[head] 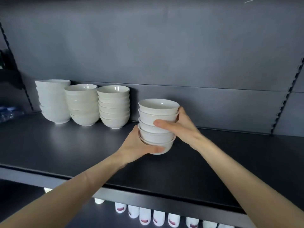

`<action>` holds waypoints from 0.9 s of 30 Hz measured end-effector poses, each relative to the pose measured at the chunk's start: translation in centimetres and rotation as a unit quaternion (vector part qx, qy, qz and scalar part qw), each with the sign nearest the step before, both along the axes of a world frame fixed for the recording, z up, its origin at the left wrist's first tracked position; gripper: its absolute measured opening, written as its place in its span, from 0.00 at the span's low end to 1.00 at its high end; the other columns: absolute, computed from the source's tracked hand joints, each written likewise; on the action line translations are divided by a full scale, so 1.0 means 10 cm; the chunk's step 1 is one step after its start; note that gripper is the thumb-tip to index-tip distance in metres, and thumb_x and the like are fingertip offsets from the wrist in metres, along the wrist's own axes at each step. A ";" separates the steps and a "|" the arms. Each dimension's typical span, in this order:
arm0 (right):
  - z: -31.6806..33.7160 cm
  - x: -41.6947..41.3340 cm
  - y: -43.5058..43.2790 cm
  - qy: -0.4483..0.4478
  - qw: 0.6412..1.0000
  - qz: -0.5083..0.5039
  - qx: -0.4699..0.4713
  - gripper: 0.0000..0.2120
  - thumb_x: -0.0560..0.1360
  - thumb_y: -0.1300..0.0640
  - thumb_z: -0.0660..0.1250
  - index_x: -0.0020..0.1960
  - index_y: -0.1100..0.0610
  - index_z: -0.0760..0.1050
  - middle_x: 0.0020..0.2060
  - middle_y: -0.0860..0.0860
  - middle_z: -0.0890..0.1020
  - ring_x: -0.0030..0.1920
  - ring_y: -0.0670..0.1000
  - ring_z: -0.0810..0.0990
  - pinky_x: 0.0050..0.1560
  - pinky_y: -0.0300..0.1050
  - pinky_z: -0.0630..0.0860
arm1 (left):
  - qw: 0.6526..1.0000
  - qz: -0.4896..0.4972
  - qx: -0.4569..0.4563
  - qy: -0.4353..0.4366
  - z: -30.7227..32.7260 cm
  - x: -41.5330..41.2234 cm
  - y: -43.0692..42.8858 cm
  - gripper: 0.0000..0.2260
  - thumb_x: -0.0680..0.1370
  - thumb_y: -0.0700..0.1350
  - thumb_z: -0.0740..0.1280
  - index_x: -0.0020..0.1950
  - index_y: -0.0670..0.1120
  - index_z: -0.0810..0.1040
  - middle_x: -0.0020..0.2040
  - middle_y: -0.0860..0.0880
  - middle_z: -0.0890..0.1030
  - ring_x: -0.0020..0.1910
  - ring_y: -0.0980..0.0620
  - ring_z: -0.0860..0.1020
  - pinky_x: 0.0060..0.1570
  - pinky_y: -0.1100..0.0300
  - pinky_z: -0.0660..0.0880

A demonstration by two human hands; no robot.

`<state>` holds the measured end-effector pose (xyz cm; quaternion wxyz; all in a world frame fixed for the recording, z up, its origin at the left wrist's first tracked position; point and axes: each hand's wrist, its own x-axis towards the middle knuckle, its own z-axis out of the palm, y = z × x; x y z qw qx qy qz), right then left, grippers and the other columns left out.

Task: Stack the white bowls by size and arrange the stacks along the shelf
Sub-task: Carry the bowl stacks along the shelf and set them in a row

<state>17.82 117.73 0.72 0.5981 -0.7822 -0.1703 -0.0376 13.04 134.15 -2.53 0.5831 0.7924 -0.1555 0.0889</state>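
Observation:
Both my hands hold a stack of several small white bowls (158, 112) over the middle of the dark shelf (65, 145). My left hand (138, 145) cups the bottom bowl from the left, thumb across its front. My right hand (179, 125) wraps the stack's right side, thumb across the middle bowls. Whether the stack touches the shelf is unclear. At the back left stand three more stacks: large bowls (54, 101), medium bowls (83, 104) and slightly smaller bowls (114, 106), side by side against the back wall.
The grey back wall (164, 55) rises behind the shelf, with slotted uprights at both sides. Bare shelf surface stretches to the right of the held stack. A row of white bottles with red labels (144, 216) stands on the lower shelf. Blue packaging (8, 111) lies far left.

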 end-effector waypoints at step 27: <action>-0.16 0.93 0.72 0.003 0.993 -0.115 -0.015 0.37 0.61 0.49 0.80 0.64 0.49 0.64 0.54 0.38 0.75 0.55 0.39 0.75 0.53 0.39 0.74 | 0.996 -0.088 0.018 0.004 -0.32 1.43 0.77 0.39 0.62 0.43 0.82 0.69 0.51 0.69 0.61 0.56 0.79 0.59 0.61 0.77 0.58 0.65 0.75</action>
